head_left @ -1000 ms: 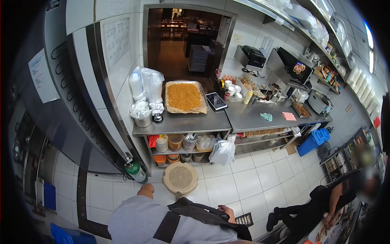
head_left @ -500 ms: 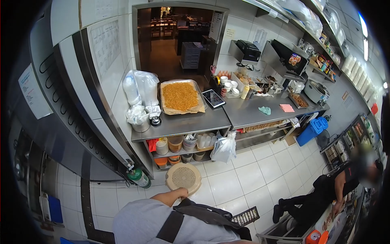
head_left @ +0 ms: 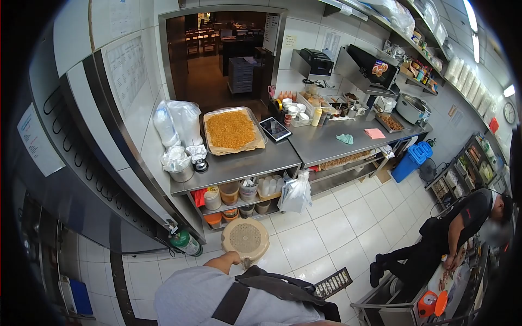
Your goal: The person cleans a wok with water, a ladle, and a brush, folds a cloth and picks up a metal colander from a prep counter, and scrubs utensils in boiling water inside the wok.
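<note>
My left hand [head_left: 231, 257] hangs low in front of me, at the near left edge of a round beige plastic stool [head_left: 245, 239] with a speckled top. Its fingers look curled in; whatever they may hold is hidden. I cannot tell whether the hand touches the stool or only overlaps it in the view. My grey sleeve and dark apron [head_left: 274, 280] fill the bottom of the picture. No part of my right hand shows.
Ahead is a steel counter [head_left: 250, 163] with a tray of orange-brown crumbs [head_left: 231, 129] and a tablet [head_left: 275, 129]. A green gas cylinder [head_left: 186, 243] stands left. A slotted dark rack [head_left: 333, 283] lies low right. A co-worker [head_left: 451, 231] bends over food at the right.
The view has shifted slightly. My left hand has moved a little left against the stool, uncovering a beige tab at its near edge. The co-worker's head and arms have shifted.
</note>
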`<state>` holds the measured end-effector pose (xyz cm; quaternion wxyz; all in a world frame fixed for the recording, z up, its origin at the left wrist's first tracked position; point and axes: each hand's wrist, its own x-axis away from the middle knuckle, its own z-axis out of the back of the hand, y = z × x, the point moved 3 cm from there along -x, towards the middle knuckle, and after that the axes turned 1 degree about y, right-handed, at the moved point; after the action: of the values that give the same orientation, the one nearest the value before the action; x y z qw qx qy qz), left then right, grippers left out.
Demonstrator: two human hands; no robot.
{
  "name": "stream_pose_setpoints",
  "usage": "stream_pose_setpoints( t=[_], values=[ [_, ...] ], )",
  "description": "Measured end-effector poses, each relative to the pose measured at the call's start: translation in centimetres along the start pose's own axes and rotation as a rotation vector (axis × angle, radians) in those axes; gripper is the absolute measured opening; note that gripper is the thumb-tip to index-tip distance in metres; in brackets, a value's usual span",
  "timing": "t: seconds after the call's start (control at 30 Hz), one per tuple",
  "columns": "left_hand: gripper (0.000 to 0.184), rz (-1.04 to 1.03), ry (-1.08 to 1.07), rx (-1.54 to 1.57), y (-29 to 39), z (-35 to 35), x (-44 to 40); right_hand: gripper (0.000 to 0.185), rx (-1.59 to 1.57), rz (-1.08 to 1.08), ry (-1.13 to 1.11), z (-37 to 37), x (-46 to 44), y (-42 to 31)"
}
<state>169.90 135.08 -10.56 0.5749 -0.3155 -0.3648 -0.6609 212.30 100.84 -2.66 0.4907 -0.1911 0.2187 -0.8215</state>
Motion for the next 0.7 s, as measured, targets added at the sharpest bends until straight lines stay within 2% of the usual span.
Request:
stream_pose_setpoints(
  t=[0.07,0.17,0.2,0.23,0.27,0.3,0.33,0.37,0.4,0.43,0.5,0.57,0.7],
  values=[
    [0.035,-0.111,0.015,-0.033,0.9,-1.1,-0.4,0.013,-0.020,0.040,-0.005,0.4,0.1,-1.0],
    [0.035,-0.108,-0.005,0.010,2.4,-1.5,0.3,0.012,-0.087,0.209,0.028,1.1,0.5,-3.2],
    [0.035,-0.104,-0.005,0.013,2.3,-1.6,0.6,0.012,-0.088,0.212,0.025,0.8,0.3,-2.6],
    [0.034,-0.141,0.005,0.057,2.5,-1.6,0.9,0.010,0.021,0.063,-0.050,0.1,0.1,-1.4],
    [0.034,-0.179,0.015,0.101,2.5,-1.7,1.1,0.010,0.132,-0.087,-0.125,-0.9,0.1,0.7],
    [0.034,-0.177,0.014,0.102,2.4,-1.6,1.3,0.012,0.304,0.076,-0.050,-10.2,0.2,12.8],
    [0.034,-0.144,-0.003,0.062,2.1,-1.5,1.2,0.015,0.507,0.230,0.060,-17.5,0.4,21.3],
    [0.034,-0.112,-0.020,0.021,1.8,-1.5,1.2,0.018,0.702,0.357,0.199,-16.6,1.1,16.3],
    [0.034,-0.112,-0.021,0.020,1.3,-1.6,1.2,0.018,0.181,-0.005,-0.037,-12.0,1.2,15.3],
    [0.034,-0.140,-0.013,-0.051,0.7,-1.7,1.1,0.018,0.124,-0.059,-0.054,-10.6,1.0,13.0],
    [0.035,-0.170,-0.005,-0.125,0.2,-1.2,1.7,0.018,0.087,-0.093,-0.068,-9.4,0.3,10.6],
    [0.038,-0.072,-0.033,-0.055,-0.2,-0.6,3.0,0.018,0.069,-0.106,-0.075,-8.5,-0.2,8.8],
    [0.039,-0.014,-0.033,-0.034,-0.8,-1.6,1.0,0.019,0.036,-0.116,-0.084,-6.8,-0.6,5.1]
  ],
)
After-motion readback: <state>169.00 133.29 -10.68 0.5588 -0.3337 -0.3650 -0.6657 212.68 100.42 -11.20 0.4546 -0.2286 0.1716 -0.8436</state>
